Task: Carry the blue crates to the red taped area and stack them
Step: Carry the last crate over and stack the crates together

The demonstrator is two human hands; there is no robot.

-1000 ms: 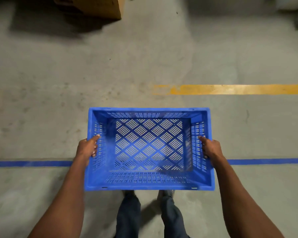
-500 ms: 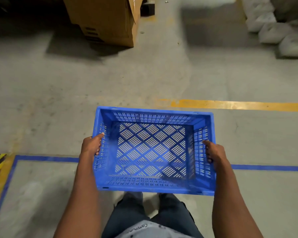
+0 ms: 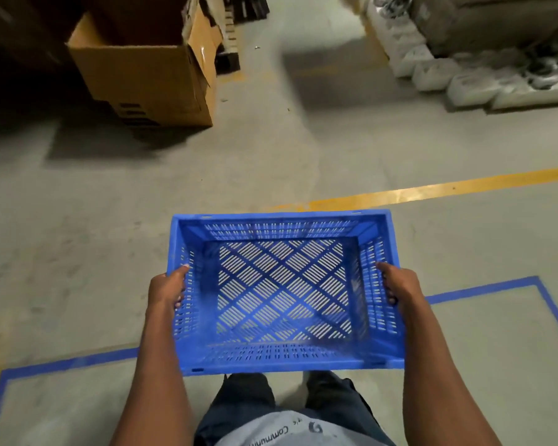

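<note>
An empty blue plastic crate point(image 3: 284, 294) with slotted walls and a lattice floor is held in the air in front of my waist, level and open side up. My left hand point(image 3: 168, 289) grips its left wall, thumb on the rim and fingers outside. Its right wall is gripped the same way by my right hand point(image 3: 398, 284). No red taped area shows in this view.
Blue floor tape point(image 3: 493, 289) outlines a rectangle around my feet. A yellow floor line point(image 3: 432, 189) runs ahead on the right. An open cardboard box point(image 3: 149, 78) stands at the far left, and white sacks point(image 3: 448, 75) are piled at the far right. Bare concrete lies between them.
The view has tilted up and turned, so the cardboard box and the sacks now show more fully. The crate stays in both hands, held the same way.
</note>
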